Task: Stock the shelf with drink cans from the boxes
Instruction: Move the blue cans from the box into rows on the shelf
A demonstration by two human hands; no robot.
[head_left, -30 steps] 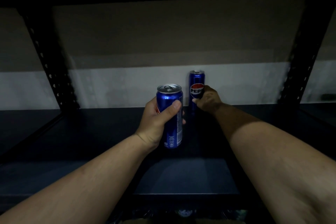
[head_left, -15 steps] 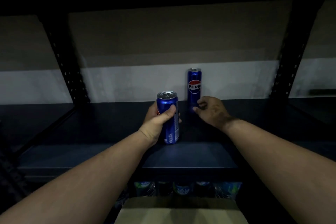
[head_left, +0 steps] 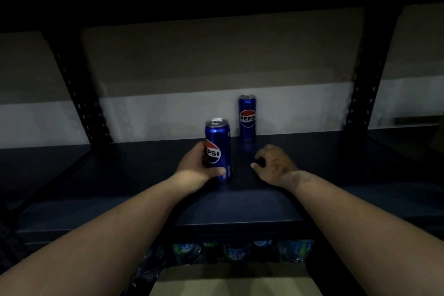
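Head view, single camera, dim light.

Shelf (head_left: pixel 120 175): dark board, bare apart from two blue cans. Rear can (head_left: pixel 247 116) stands upright at the back edge of the board, close to the wall, logo facing out. No hand on it.

Left hand (head_left: pixel 199 166): grip closed round the front can (head_left: pixel 218 149), fingers behind it, thumb across the lower front. Can upright, logo turned partly to the left. Its base is at or just above the board; contact cannot be told in this light. It sits forward and to the left of the rear can, apart from it.

Right hand (head_left: pixel 274 166): low over the board, just right of the front can, well forward of the rear can. Fingers loosely curled, holding nothing; grip counts as relaxed and empty.

Below the shelf edge: a row of bottles (head_left: pixel 235 251) with blue and green labels on the level beneath, and the top of a cardboard box (head_left: pixel 235 281) at the bottom of the view. Box contents not visible.

Judgement on step: second can is being set down; stocking has barely begun.

Next move, as judged: seat the front can flat, probably slide it back beside the rear can with logo forward, loosen the fingers without tipping it, then return to the box for more cans.
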